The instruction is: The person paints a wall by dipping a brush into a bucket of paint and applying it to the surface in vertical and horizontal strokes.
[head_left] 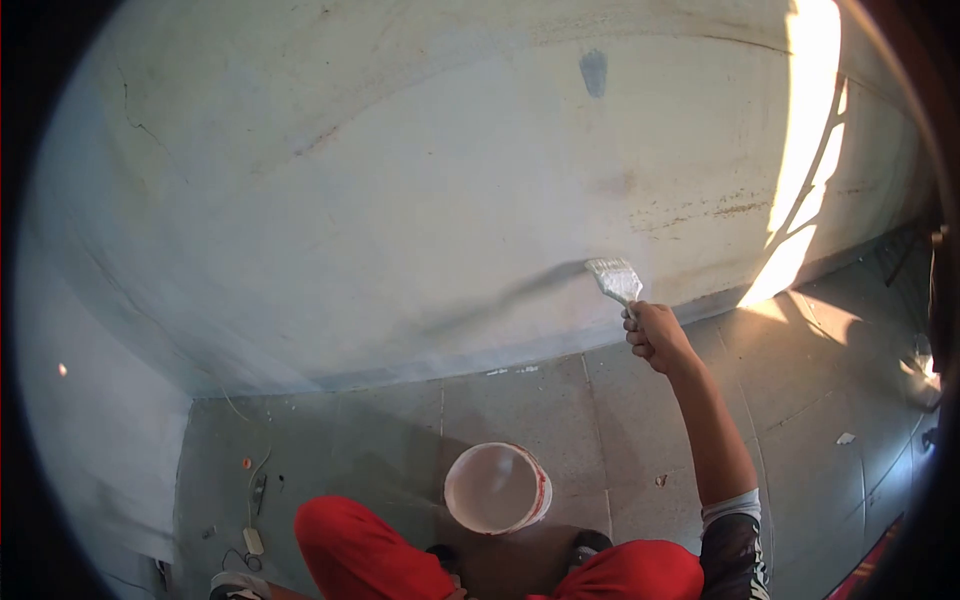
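Observation:
My right hand (655, 335) is stretched out to the wall and grips the handle of a flat paintbrush (614, 277). The brush's pale bristles rest against the lower part of the whitish wall (400, 200). A white bucket (497, 489) with a red rim stripe stands on the tiled floor between my knees, which are in red trousers (360, 550). My left hand is out of sight.
Grey floor tiles (800, 400) run to the right, with a bright patch of sunlight on wall and floor. A cable and a small plug (253, 540) lie at the lower left. A grey patch (593, 72) marks the wall higher up.

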A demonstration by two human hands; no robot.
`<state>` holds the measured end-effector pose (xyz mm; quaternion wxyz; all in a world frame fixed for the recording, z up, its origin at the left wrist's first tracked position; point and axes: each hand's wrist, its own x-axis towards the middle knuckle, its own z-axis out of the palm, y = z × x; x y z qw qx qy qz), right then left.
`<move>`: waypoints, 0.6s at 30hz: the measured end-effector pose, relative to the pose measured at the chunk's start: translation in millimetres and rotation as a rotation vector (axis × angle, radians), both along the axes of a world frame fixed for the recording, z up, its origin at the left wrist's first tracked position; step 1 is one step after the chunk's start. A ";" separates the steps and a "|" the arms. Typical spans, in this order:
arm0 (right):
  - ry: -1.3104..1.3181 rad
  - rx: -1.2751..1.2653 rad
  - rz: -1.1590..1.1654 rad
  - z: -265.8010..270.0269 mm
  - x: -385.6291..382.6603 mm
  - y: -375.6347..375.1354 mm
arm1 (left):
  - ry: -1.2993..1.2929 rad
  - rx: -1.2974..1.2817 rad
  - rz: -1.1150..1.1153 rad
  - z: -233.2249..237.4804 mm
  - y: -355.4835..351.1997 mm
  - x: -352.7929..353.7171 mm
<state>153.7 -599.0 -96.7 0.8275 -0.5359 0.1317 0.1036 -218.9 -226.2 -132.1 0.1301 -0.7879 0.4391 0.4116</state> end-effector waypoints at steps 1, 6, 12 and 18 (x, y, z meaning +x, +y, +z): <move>-0.002 -0.001 0.009 -0.4 0.1 3.6 | -0.002 -0.001 0.009 -7.8 0.5 -1.5; 0.015 -0.026 0.089 1.9 -6.3 6.9 | 0.004 -0.178 0.138 15.4 -15.2 30.8; 0.019 -0.017 0.084 -5.2 -3.9 4.8 | -0.060 -0.327 0.202 21.2 -15.9 44.0; 0.034 -0.002 0.094 -10.9 0.1 1.9 | -0.226 -0.470 0.023 -24.7 38.8 -5.4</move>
